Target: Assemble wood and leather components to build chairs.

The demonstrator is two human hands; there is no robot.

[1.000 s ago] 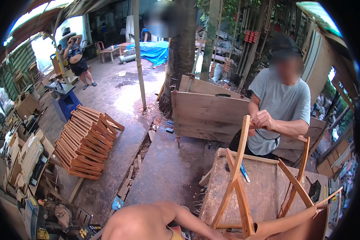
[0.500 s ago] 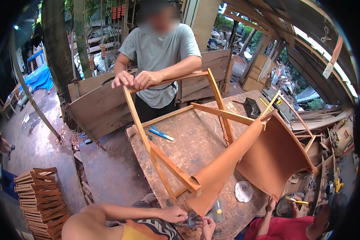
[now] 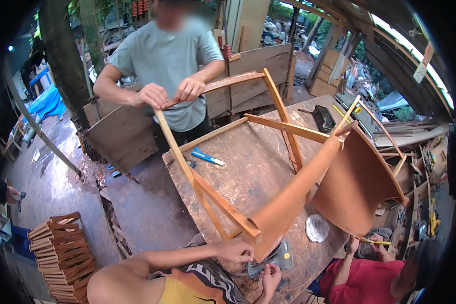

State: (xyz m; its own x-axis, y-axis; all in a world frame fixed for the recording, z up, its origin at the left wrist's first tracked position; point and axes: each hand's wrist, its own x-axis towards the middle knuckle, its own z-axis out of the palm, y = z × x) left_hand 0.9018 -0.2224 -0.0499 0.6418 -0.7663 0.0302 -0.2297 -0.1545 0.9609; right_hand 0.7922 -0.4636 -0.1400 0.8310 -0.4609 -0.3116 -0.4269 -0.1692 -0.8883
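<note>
A wooden chair frame lies tilted on the worktable, with tan leather draped across its near and right parts. My left hand is closed in a pinch beside the leather's near corner. My right hand has its fingers curled together just right of that corner. Whatever either hand pinches is too small to make out. A grey and black tool with a yellow round spot lies partly under the leather, close to my right hand.
Across the table a person in grey grips the frame's top bar. At right, a person in red holds a yellow-handled brush by the leather. A blue utility knife, a white disc and stacked wood pieces are around.
My view has shifted, and my left hand has come closer to the leather's corner. The person in grey has leaned left, with hands shifted on the top bar.
</note>
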